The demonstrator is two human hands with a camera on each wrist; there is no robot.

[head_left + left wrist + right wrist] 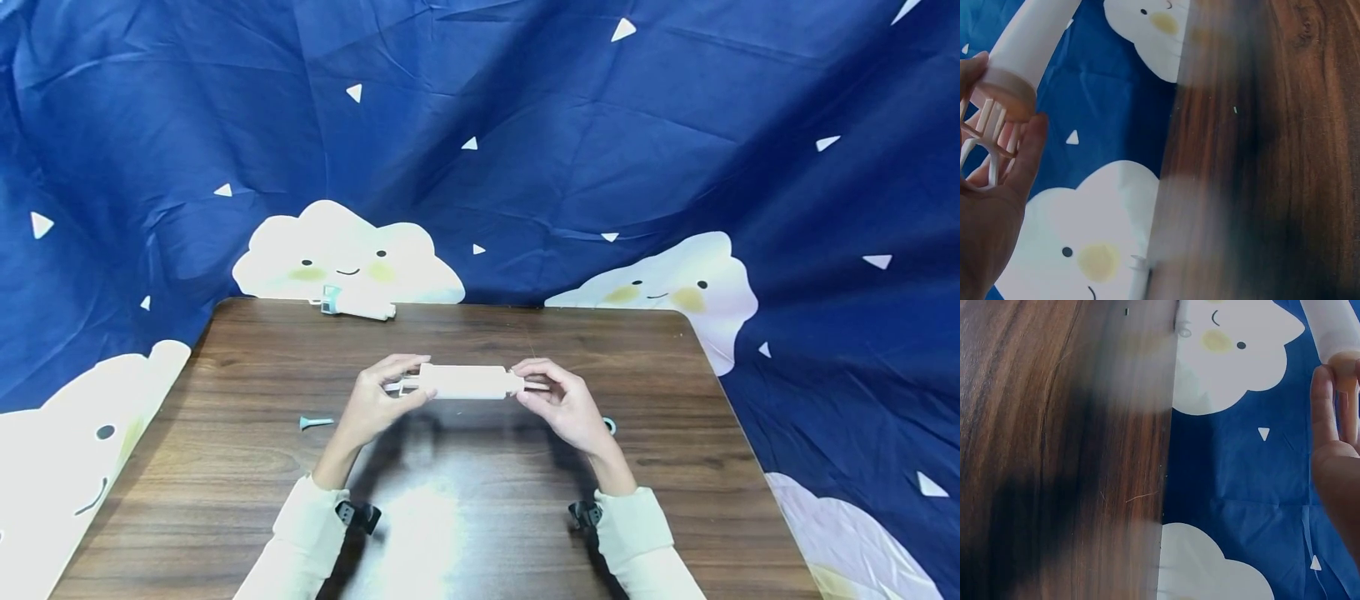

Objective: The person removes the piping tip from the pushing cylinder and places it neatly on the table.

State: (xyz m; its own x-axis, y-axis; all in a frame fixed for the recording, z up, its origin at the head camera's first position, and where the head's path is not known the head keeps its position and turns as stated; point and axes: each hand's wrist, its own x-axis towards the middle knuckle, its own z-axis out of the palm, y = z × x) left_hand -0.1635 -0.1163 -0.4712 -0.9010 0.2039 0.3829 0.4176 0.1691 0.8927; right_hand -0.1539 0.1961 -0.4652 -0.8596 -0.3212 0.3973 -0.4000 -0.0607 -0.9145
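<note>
Both hands hold a white syringe-like tube level above the wooden table. My left hand grips its left end, thumb and fingers around the rim. From that end sticks a pale ribbed rod with a loop-like end, lying within the left hand in the left wrist view. At the narrower right end, my right hand pinches the neck between thumb and fingers. A thin pale stem extends from the neck into the right palm. The right wrist view shows the tube only partly, at its upper right edge.
A second white tube with a teal end lies at the table's back left edge. A small teal peg-like piece is left of the left hand. Behind the right wrist, a teal ring is partly hidden. A blue cloud-print cloth hangs behind the table.
</note>
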